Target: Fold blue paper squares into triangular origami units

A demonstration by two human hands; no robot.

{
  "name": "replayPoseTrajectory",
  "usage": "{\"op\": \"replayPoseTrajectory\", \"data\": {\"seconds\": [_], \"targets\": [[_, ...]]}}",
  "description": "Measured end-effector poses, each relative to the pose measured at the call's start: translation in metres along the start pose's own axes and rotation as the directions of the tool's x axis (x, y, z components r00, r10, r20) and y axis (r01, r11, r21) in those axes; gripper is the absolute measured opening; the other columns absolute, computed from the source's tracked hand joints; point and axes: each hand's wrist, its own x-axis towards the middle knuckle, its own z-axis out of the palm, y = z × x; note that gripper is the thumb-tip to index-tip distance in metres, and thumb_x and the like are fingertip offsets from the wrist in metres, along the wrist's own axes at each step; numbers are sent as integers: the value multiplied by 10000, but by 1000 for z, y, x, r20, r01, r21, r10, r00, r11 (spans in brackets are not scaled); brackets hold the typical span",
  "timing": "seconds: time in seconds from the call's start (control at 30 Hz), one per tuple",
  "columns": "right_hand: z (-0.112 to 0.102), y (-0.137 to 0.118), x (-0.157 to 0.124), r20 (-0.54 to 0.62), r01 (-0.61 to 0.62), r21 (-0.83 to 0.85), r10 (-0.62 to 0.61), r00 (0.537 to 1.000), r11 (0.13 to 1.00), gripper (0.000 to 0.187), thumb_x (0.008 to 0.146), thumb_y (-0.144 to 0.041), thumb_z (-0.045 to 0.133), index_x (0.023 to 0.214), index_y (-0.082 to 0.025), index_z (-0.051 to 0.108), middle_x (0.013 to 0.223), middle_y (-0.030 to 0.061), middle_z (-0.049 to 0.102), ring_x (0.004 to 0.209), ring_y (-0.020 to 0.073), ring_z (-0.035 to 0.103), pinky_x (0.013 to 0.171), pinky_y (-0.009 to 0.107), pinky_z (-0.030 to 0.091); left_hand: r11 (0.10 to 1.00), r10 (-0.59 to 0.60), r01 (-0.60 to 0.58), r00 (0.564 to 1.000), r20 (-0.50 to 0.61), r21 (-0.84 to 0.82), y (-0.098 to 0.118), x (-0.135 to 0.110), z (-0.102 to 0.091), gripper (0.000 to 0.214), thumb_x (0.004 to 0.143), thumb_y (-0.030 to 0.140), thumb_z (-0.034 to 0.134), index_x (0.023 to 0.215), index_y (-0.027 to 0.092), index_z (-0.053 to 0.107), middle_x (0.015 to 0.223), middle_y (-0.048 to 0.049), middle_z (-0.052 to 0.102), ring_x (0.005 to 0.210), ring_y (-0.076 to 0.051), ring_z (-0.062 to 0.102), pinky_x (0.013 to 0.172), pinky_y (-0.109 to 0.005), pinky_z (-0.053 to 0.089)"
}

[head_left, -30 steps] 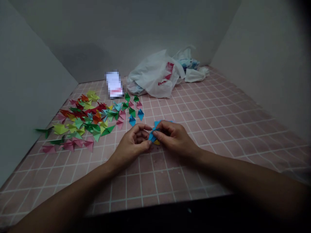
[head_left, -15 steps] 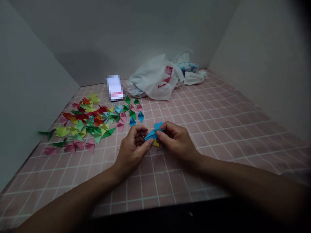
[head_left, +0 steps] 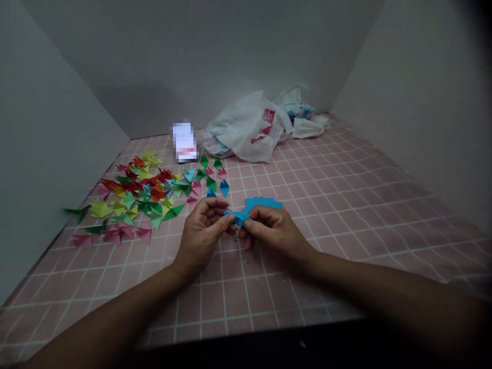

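Observation:
Between my hands is a small blue folded-paper piece (head_left: 239, 218), narrow and pointed at its left end. My left hand (head_left: 203, 228) pinches that tip between thumb and index finger. My right hand (head_left: 274, 228) grips the piece's other end, thumb on top, with the remaining fingers curled below. Just behind my right hand lie flat blue paper sheets (head_left: 263, 203), with a bit of orange at their edge. My right hand partly covers them. To the left, many folded paper cranes (head_left: 154, 210) in several colours lie spread out.
Small folded diamond-shaped pieces (head_left: 224, 187) stand at the right of the cranes. Farther back are a phone (head_left: 185, 142) with a lit, blurred screen and a crumpled white plastic bag (head_left: 246, 128). Walls close off the pink tiled tabletop (head_left: 346, 215) at left, back and right.
The blue folded piece has turned and dropped slightly, and both hands now hold its ends. The flat blue sheets show more behind my right hand. The yellow bit beneath is no longer visible.

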Motion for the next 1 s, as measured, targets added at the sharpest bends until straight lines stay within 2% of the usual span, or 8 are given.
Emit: {"op": "replayPoseTrajectory", "data": {"seconds": [0.27,0.43,0.6,0.8,0.93,1.0], "targets": [[-3,9,4,6,-19,73,19,1000,997,192,831,-327,691,734,-172,633,689,13,706,544,122,660,564,270,553,988,-89,92,996,30,-121,-9,4,-7,236,776,311,822,876,164,666,707,14,717,650,-110,681,685,-229,553],[-5,14,6,37,3,97,-6,999,995,196,830,-331,699,728,-173,643,687,12,710,539,118,656,547,257,547,990,-88,90,996,15,-111,-6,4,-7,214,769,303,815,845,162,673,683,12,716,635,-112,667,676,-233,542],[-3,4,2,37,-15,22,14,999,1000,183,828,-320,687,725,-174,649,680,9,702,565,125,650,574,265,536,995,-53,52,999,-12,-80,-5,4,-8,163,771,256,790,820,165,664,678,26,690,622,-105,648,658,-226,523],[0,-5,-1,-3,46,-177,-48,999,983,155,813,-253,632,674,-185,623,625,-12,641,566,122,609,572,260,476,994,-50,50,999,-1,-93,-4,3,-7,170,775,250,787,837,168,651,706,36,672,616,-95,649,644,-217,519],[0,-5,-1,7,23,-180,-22,1000,983,154,809,-267,624,678,-186,615,629,-8,641,574,129,613,584,272,479,997,-19,18,1000,-11,-72,-4,4,-7,227,764,243,791,954,181,684,775,40,668,615,-90,655,637,-218,522],[0,-5,-1,17,18,-161,-15,1000,987,152,806,-269,626,678,-187,613,630,-8,645,577,128,614,589,273,481,999,-4,4,1000,-2,-37,-3,4,-8,199,773,242,775,948,179,702,776,32,675,618,-93,654,643,-223,526]]}}
